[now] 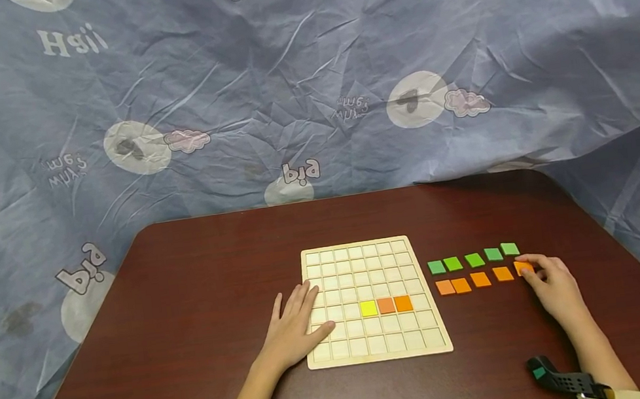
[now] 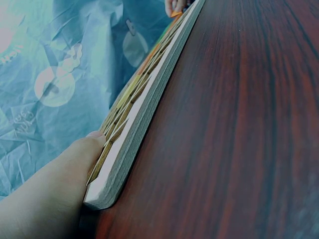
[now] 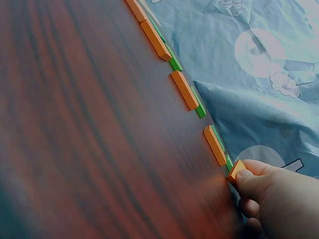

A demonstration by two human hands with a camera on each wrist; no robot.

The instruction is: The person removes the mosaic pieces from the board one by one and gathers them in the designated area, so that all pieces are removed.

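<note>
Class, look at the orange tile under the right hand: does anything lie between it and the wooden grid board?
Yes. Four other orange tiles lie in a row on the table between the pinched orange tile at the right hand and the grid board.

A blue cloth backdrop [image 1: 307, 82] carries the only readable print, all in white letters. "Hgii" appears at the upper left and again at the upper right of the head view. "Big", upside down, sits at centre just above the desk [image 1: 218, 290] edge and again at lower left. A small bubble at top centre reads roughly "Boo!". Smaller scribbled words beside the pale circles cannot be read.
</note>
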